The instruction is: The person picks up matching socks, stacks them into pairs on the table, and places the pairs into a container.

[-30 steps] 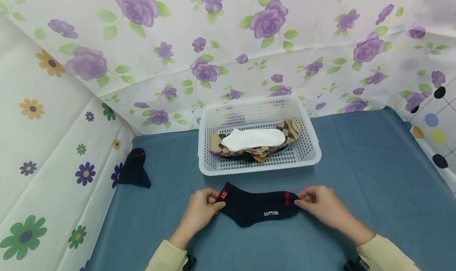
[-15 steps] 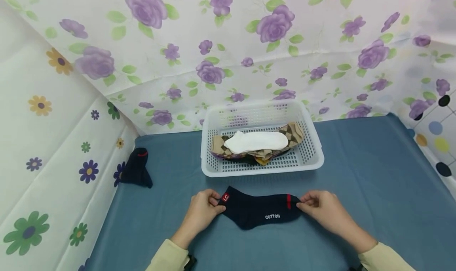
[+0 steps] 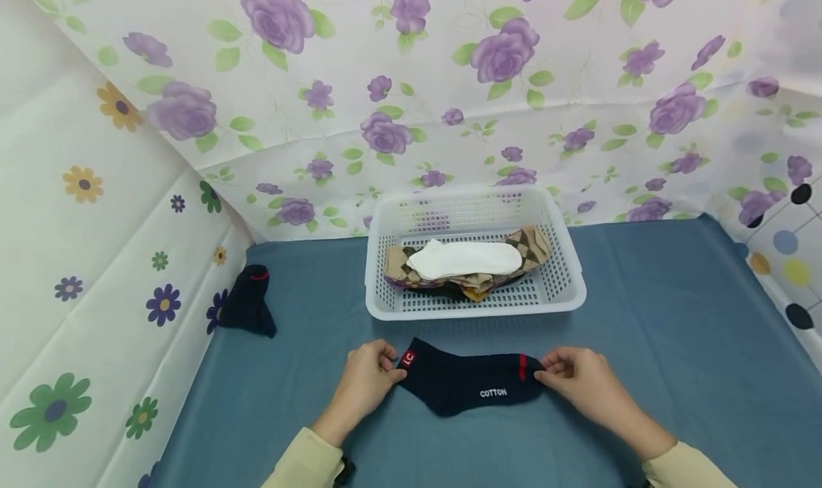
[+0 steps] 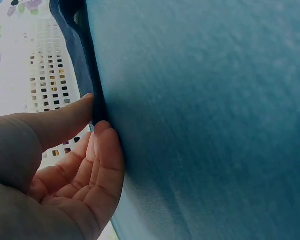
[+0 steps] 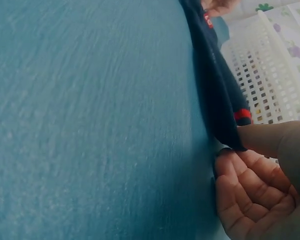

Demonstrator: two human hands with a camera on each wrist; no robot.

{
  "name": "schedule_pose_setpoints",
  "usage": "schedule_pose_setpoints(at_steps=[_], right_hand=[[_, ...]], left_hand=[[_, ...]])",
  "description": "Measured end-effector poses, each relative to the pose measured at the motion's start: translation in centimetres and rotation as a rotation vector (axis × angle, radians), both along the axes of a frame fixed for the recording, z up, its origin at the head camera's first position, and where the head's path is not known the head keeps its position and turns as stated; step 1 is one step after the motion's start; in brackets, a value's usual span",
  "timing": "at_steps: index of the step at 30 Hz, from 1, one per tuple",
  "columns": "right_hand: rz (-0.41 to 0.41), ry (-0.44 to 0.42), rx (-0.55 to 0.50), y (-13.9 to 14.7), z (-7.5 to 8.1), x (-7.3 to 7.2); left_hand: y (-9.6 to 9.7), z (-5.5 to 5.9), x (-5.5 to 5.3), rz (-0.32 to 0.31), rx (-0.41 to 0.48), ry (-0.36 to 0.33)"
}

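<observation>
A dark navy sock [image 3: 462, 377] lies stretched out sideways on the blue cloth, with a red tag at its cuff, a red stripe near the toe and white "COTTON" lettering. My left hand [image 3: 366, 377] pinches the cuff end between thumb and fingers; the left wrist view shows the sock edge [image 4: 80, 55] at the thumb tip. At the other end, my right hand [image 3: 581, 381] pinches the toe. In the right wrist view the sock [image 5: 212, 80] runs from the right thumb up toward the left hand. A second navy sock [image 3: 247, 302] lies bunched at the far left.
A white plastic basket [image 3: 475, 313] stands just behind the sock, holding brown checked socks [image 3: 529, 245] and a white sock [image 3: 465, 260] on top. Blue cloth [image 3: 661, 317] covers the table, and a flowered sheet [image 3: 308, 117] hangs along the back and left.
The scene has shifted slightly right and down in the head view. Both hands keep pinching the sock at its ends, and it lies the same way.
</observation>
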State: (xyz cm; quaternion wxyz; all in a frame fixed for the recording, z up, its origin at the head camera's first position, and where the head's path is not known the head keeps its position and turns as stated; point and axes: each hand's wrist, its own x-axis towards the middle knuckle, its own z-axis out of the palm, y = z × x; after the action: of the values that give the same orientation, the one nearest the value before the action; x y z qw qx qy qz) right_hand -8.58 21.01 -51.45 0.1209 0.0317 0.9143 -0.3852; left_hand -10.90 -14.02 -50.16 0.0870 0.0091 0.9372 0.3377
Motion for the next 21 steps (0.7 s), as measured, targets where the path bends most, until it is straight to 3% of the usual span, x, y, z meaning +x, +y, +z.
schedule_pose_setpoints(at_steps=[5,9,13,18,21], right_hand=[[-0.008,-0.009,0.007,-0.1,-0.4,-0.3],[-0.006,-0.012,-0.009,-0.1,-0.8,-0.4],[-0.003,-0.027,-0.040,0.2,-0.9,-0.5],[-0.002,-0.066,-0.068,0.6,-0.9,-0.6],[-0.005,-0.088,-0.080,0.6,-0.9,-0.6]], left_hand=[[-0.3,-0.1,0.0,-0.006,-0.007,-0.003],[-1.3,0.4,-0.5,0.021,-0.034,0.026],[-3.6,1.4,-1.9,0.120,-0.101,0.068],[-7.8,2.6,-4.3,0.257,-0.224,0.214],[-10.6,3.2,-5.7,0.323,-0.246,0.272]])
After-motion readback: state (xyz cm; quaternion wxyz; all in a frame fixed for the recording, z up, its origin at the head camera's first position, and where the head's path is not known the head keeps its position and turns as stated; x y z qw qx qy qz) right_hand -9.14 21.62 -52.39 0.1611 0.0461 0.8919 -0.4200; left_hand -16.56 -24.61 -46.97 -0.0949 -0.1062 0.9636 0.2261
